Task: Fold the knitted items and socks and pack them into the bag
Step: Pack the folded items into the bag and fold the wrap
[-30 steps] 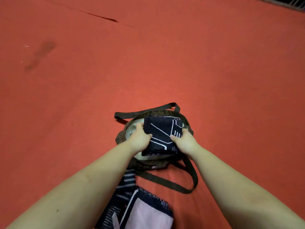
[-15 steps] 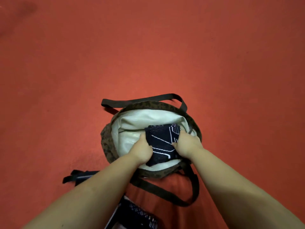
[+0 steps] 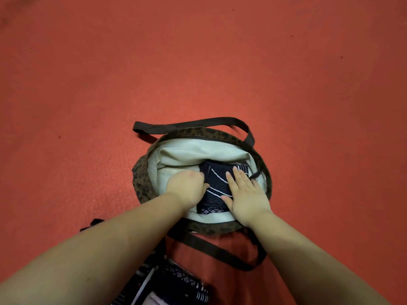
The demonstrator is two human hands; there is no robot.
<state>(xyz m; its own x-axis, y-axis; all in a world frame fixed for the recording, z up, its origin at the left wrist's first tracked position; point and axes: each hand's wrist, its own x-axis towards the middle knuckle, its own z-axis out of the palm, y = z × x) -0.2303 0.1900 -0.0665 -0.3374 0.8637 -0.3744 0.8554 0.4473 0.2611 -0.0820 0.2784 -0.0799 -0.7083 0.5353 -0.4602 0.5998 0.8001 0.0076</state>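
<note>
A brown leopard-print bag with a cream lining lies open on the red floor. Inside it sits a folded dark navy knitted item with white lines. My left hand has its fingers curled at the item's left edge, down in the bag. My right hand lies flat on the item's right side, fingers straight, pressing it down. More dark patterned knitwear lies near the bottom edge, partly hidden by my left forearm.
Dark brown bag straps loop beyond the bag and another strap loops on my side of it. Red carpeted floor surrounds the bag on every side.
The folded navy item has gone deeper into the bag. My right hand has let go of its edge and flattened on top. The camera has moved closer over the bag.
</note>
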